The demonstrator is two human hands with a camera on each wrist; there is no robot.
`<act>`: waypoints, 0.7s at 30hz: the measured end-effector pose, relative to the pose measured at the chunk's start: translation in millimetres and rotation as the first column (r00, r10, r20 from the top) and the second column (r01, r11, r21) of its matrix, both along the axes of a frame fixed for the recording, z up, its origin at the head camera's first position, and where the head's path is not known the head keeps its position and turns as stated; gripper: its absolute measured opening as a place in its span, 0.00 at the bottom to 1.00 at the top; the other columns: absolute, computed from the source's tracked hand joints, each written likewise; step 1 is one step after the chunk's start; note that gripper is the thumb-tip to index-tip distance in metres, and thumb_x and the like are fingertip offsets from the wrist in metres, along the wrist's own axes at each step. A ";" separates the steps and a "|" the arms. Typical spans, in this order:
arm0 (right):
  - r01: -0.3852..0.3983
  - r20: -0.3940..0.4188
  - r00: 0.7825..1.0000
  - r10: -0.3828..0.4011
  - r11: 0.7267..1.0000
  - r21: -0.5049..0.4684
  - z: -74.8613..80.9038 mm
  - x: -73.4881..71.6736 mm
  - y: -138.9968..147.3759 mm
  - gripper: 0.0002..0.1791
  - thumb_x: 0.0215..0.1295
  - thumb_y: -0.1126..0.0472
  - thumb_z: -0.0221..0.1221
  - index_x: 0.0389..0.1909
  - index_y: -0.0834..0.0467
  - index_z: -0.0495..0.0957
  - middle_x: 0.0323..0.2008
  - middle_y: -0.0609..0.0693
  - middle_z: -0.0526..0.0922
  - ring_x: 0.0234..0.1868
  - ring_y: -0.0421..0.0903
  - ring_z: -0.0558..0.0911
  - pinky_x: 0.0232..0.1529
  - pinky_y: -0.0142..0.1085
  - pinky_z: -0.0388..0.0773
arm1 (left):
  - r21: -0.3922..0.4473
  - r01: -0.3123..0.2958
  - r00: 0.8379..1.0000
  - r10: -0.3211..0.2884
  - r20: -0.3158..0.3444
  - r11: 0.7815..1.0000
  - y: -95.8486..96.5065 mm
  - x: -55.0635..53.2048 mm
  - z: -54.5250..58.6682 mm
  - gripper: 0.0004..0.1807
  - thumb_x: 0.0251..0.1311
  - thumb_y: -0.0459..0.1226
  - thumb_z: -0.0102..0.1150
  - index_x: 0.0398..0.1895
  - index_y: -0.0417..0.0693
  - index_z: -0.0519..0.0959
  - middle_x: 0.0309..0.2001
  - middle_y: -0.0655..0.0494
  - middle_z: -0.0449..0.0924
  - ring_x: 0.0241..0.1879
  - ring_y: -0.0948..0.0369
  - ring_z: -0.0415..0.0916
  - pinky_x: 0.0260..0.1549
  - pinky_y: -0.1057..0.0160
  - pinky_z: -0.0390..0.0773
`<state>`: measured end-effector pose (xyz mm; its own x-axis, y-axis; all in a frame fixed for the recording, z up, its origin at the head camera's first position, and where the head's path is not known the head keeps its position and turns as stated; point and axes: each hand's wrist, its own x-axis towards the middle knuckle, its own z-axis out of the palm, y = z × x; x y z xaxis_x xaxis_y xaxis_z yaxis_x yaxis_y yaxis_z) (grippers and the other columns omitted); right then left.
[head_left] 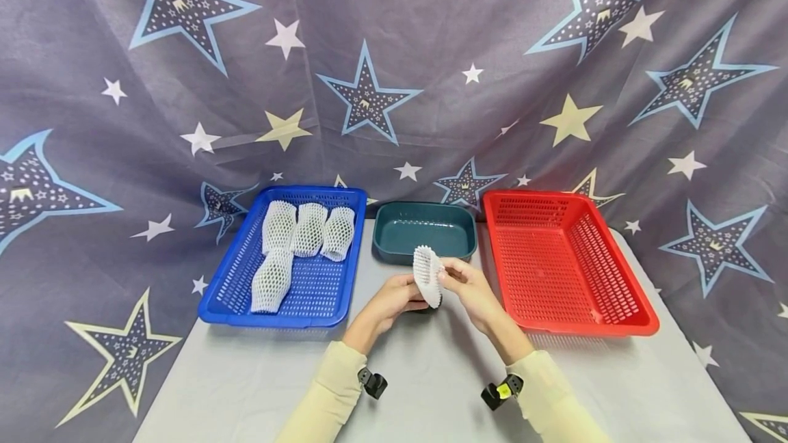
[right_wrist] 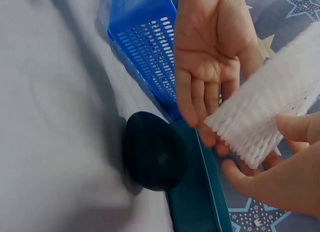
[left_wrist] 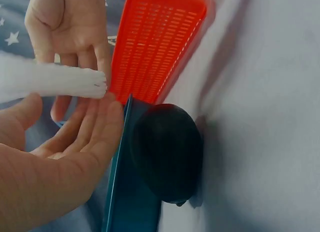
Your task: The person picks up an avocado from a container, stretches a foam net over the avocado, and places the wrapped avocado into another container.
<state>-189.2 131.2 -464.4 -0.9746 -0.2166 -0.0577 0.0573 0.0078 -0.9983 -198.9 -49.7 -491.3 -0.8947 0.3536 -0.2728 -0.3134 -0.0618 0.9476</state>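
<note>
In the head view, a white foam net sleeve (head_left: 426, 276) is held up over the near side of the dark green tray (head_left: 425, 251). My right hand (head_left: 473, 290) pinches the sleeve between thumb and fingers, as the right wrist view shows at the net (right_wrist: 272, 97). My left hand (head_left: 392, 298) is at the sleeve's other side, its fingers fairly straight and touching or close to the net's end. Below the hands, a dark oval fruit, like an avocado (left_wrist: 167, 152), lies on the white cloth beside the tray; the hands mostly hide it in the head view.
At left stands a blue basket (head_left: 277, 320) with several white net-wrapped pieces (head_left: 272, 282) inside. A red basket (head_left: 585, 328) stands at right. Behind everything hangs a grey star-patterned curtain (head_left: 394, 169). White cloth (head_left: 418, 388) covers the table in front.
</note>
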 end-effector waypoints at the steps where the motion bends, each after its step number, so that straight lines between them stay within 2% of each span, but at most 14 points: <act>1: -0.008 0.000 1.000 0.008 1.000 0.004 0.3 0.3 -1.4 0.21 0.72 0.70 0.56 0.64 0.70 0.73 0.56 0.56 0.82 0.54 0.37 0.79 0.57 0.31 0.75 | 0.000 0.018 1.000 -0.018 0.003 1.000 0.3 0.3 0.1 0.21 0.74 0.36 0.52 0.62 0.27 0.75 0.45 0.47 0.87 0.41 0.62 0.83 0.57 0.50 0.83; 3: -0.010 0.022 1.000 0.010 1.000 -0.001 1.3 1.1 -3.9 0.25 0.71 0.71 0.56 0.68 0.69 0.69 0.62 0.62 0.78 0.55 0.37 0.78 0.57 0.30 0.76 | 0.002 0.044 0.999 -0.044 -0.002 0.999 -0.1 0.6 0.3 0.23 0.76 0.37 0.51 0.64 0.28 0.73 0.50 0.43 0.86 0.44 0.61 0.83 0.59 0.48 0.81; 5: 0.001 0.063 0.998 -0.001 1.000 -0.010 2.8 2.3 -5.6 0.30 0.69 0.72 0.55 0.72 0.69 0.64 0.64 0.67 0.74 0.53 0.38 0.78 0.52 0.28 0.78 | 0.008 0.042 0.999 -0.042 -0.013 0.999 -1.7 0.9 1.0 0.23 0.76 0.37 0.51 0.66 0.28 0.72 0.55 0.38 0.83 0.47 0.60 0.83 0.60 0.48 0.80; 7: 0.007 0.106 0.994 -0.005 1.000 -0.018 4.1 3.8 -6.1 0.34 0.66 0.73 0.55 0.74 0.70 0.60 0.62 0.67 0.75 0.49 0.36 0.78 0.47 0.26 0.78 | 0.010 0.024 0.999 -0.024 -0.036 1.000 -4.0 1.2 1.7 0.23 0.75 0.35 0.52 0.67 0.28 0.71 0.58 0.35 0.81 0.48 0.59 0.83 0.60 0.49 0.81; 9: 0.000 0.129 0.992 0.004 0.999 -0.037 4.5 5.2 -5.6 0.35 0.64 0.74 0.54 0.73 0.74 0.59 0.56 0.63 0.79 0.45 0.35 0.78 0.45 0.26 0.80 | 0.015 -0.002 0.999 0.003 -0.051 1.000 -5.6 0.9 2.3 0.23 0.74 0.34 0.54 0.67 0.29 0.71 0.60 0.34 0.79 0.48 0.60 0.82 0.59 0.51 0.81; 12: -0.020 0.125 0.992 0.027 0.998 -0.058 4.1 6.4 -4.6 0.34 0.63 0.75 0.56 0.70 0.77 0.61 0.47 0.52 0.82 0.43 0.34 0.80 0.44 0.26 0.81 | 0.028 -0.035 0.998 0.036 -0.058 0.999 -6.3 0.9 4.2 0.23 0.71 0.32 0.57 0.66 0.28 0.71 0.58 0.36 0.80 0.47 0.62 0.82 0.58 0.53 0.82; 14: -0.020 0.121 0.992 0.029 0.997 -0.072 2.9 6.7 -4.5 0.32 0.64 0.75 0.57 0.69 0.77 0.63 0.44 0.48 0.83 0.43 0.34 0.81 0.45 0.27 0.82 | 0.033 -0.050 0.997 0.051 -0.054 0.998 -5.7 0.9 5.5 0.24 0.70 0.31 0.58 0.66 0.28 0.71 0.55 0.39 0.82 0.46 0.63 0.82 0.57 0.55 0.83; 19: -0.004 0.136 0.991 0.016 0.996 -0.090 -0.4 5.6 -5.3 0.29 0.69 0.72 0.54 0.70 0.75 0.63 0.46 0.50 0.83 0.42 0.32 0.81 0.42 0.25 0.81 | 0.032 -0.075 0.995 0.077 -0.058 0.997 -5.4 1.5 6.7 0.25 0.66 0.27 0.59 0.66 0.29 0.72 0.48 0.49 0.82 0.44 0.65 0.81 0.54 0.59 0.84; 21: -0.006 0.144 0.989 0.021 0.994 -0.106 -1.2 5.3 -4.4 0.29 0.69 0.73 0.52 0.71 0.74 0.61 0.45 0.48 0.82 0.41 0.31 0.80 0.40 0.24 0.79 | 0.047 -0.077 0.996 0.080 -0.046 0.996 -6.0 1.1 6.5 0.26 0.64 0.26 0.59 0.66 0.29 0.71 0.46 0.53 0.83 0.43 0.66 0.80 0.50 0.62 0.84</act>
<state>-183.9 126.8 -465.6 -0.9546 -0.2419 -0.1739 0.2016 -0.0947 -0.9749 -197.8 -55.7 -484.8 -0.9319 0.2926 -0.2145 -0.2602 -0.1271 0.9571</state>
